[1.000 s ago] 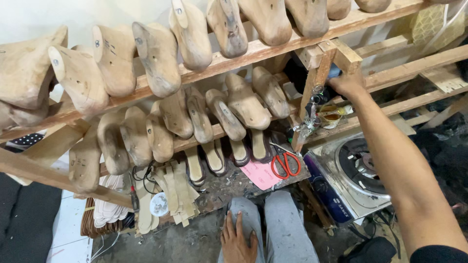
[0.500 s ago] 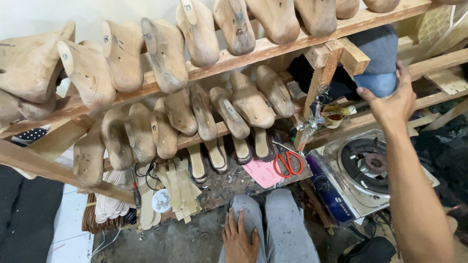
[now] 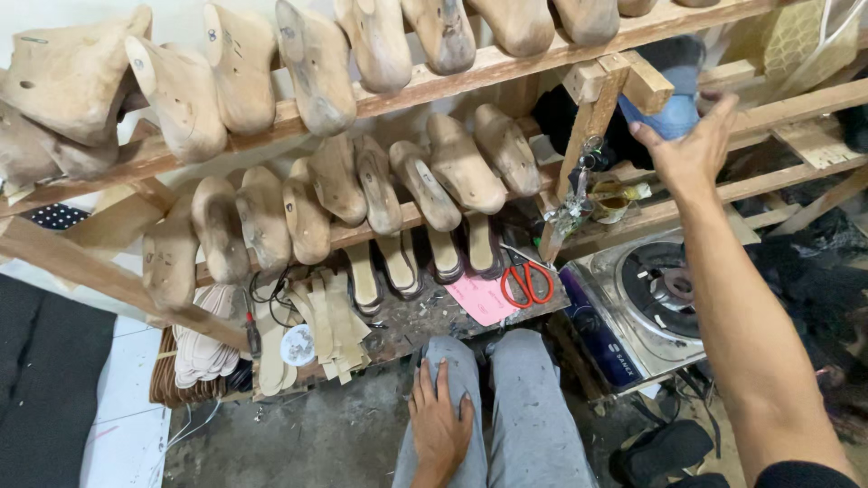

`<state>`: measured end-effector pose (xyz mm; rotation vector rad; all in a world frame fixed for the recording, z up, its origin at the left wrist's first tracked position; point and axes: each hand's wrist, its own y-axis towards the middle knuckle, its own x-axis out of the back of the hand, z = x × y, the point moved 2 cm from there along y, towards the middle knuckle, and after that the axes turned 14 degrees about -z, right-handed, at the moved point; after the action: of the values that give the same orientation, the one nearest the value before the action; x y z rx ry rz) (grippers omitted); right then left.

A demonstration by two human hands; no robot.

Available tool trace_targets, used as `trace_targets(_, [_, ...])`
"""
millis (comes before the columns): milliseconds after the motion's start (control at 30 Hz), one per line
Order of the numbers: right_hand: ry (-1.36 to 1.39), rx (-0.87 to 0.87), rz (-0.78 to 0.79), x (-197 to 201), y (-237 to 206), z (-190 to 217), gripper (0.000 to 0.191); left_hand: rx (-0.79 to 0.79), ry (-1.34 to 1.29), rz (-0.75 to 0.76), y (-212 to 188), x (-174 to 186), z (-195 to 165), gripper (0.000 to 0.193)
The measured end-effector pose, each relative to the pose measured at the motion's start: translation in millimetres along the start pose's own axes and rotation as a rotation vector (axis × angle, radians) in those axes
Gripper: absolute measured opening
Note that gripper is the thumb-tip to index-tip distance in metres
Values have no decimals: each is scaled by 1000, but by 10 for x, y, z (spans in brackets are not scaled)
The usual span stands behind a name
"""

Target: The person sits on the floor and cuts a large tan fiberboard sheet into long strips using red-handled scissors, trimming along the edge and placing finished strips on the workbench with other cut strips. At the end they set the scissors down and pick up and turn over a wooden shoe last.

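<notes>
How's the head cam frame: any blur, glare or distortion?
Head view: mostly sharp, soft even light; slight motion blur on the right hand gripping the blue object; mild glare on the steel stove; wide-angle bending of the wooden rack rails; dark lower-right corner.

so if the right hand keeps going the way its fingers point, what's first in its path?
The blue shoe. The right hand reaches up toward the rack, fingertips at or on the shoe's blue part; actual contact is hard to judge, since depth is unclear.

Right arm: bare, stretched up and forward, elbow nearly straight.
Right hand (image 3: 692, 149): raised, fingers curled in a grip.
Left hand (image 3: 440, 425): flat, palm down, fingers spread, resting on own knee.
</notes>
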<state>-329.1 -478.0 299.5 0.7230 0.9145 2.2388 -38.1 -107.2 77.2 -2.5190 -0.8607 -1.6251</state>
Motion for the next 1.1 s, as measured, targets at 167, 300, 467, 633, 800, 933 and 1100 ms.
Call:
trace_targets(167, [-228,187,480,-415,-56,361,65,-9,-4,-30,-53,58,0,73])
trace_targets(300, [-42,267,152,-265,-224,369,44,-30,-14,-69,-65,85,48,75])
trace_targets(467, [204,4,-16,351,-1592,362,40,-19,-7,7,-16,38,100,83])
trace_targets(633, [-132,-250,712,914,-3770,799,79,-48,-35,68,77,-40,237,88])
trace_targets(800, [-354,13,718,1380,-4338,837,89,33,-391,-83,393,-163,396,76])
trace_targets(933, [-314,-40,698,1321,-4227,692,90,-81,-331,-376,1047,-110,460,69])
trace_targets(1100, [-299,-102,743,1374,-4013,584,94,-92,-52,-425,1913,92,393,75])
